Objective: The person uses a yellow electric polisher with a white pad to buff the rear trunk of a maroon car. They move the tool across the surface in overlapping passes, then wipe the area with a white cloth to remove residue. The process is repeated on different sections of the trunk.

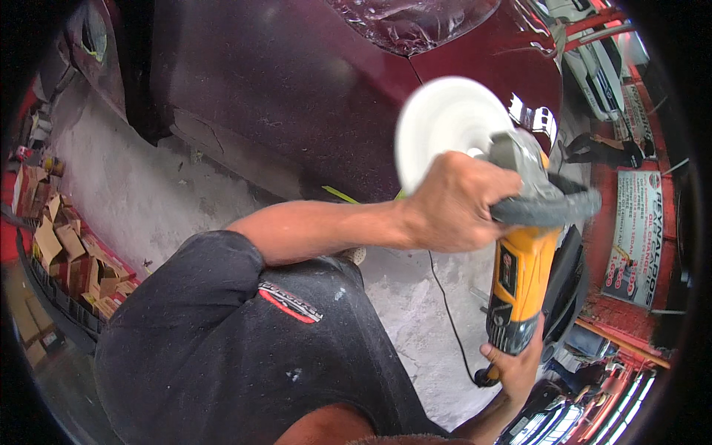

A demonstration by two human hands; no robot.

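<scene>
A yellow and black car polisher (525, 263) is held in both hands beside the dark maroon body panel of a car (297, 96). Its round white pad (441, 122) is blurred at the head end and lies over the panel near a seam; whether it touches the paint I cannot tell. My left hand (461, 202) is closed around the black loop handle (552, 206) near the head. Lower down, my right hand (519, 363) wraps round the rear grip, next to where the cord (452, 319) comes out.
The cord hangs down toward the grey concrete floor (126, 185). Torn cardboard boxes (67, 245) are heaped at the left. Clear plastic film (415, 26) covers part of the car at the top. A printed sign (636, 237) hangs on a red wall at the right.
</scene>
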